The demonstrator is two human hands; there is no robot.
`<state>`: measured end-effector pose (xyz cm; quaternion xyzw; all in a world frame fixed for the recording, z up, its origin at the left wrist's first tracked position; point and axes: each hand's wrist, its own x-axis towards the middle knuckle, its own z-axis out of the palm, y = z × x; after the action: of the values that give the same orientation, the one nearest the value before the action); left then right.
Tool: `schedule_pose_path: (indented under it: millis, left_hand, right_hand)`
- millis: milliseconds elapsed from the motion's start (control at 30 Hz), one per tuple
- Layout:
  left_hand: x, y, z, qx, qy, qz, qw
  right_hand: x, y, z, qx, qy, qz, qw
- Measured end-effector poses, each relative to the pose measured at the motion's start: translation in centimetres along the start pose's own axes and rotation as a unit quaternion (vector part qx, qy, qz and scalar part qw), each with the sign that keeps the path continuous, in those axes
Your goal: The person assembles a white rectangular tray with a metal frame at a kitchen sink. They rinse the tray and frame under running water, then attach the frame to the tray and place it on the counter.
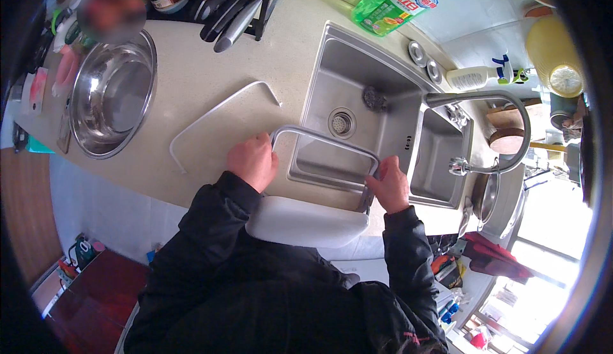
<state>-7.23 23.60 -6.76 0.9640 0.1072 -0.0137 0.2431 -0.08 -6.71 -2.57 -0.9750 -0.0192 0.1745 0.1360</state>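
At the sink's near edge I hold a bent silver metal frame (327, 138) by its two sides. My left hand (253, 160) is closed around its left end, and the fingers of my right hand (390, 184) pinch its right side. Just below the frame, close to my body, is a smooth white curved piece (306, 221). A grey upright strip joins the two at the right; whether they also join at the left is hidden by my hand. A second bent rod, pale and thin (217, 107), lies on the counter beyond my left hand.
The double-bowl steel sink (357, 76) lies ahead, with a dark scrubber (374, 98) in its larger bowl. A gooseneck tap (520, 121) arches at the right. A steel basin (115, 92), knives (237, 12) and a green soap bottle (396, 2) stand around the counter.
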Motion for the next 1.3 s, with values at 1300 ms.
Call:
schedule_pose_path:
  millis: [1300]
  left_hand:
    - [1.0,-4.0,-4.3,-0.002,0.135,-0.015,0.991]
  right_hand:
    - [-1.9,2.9,5.4,0.164,0.162,-0.09,0.969]
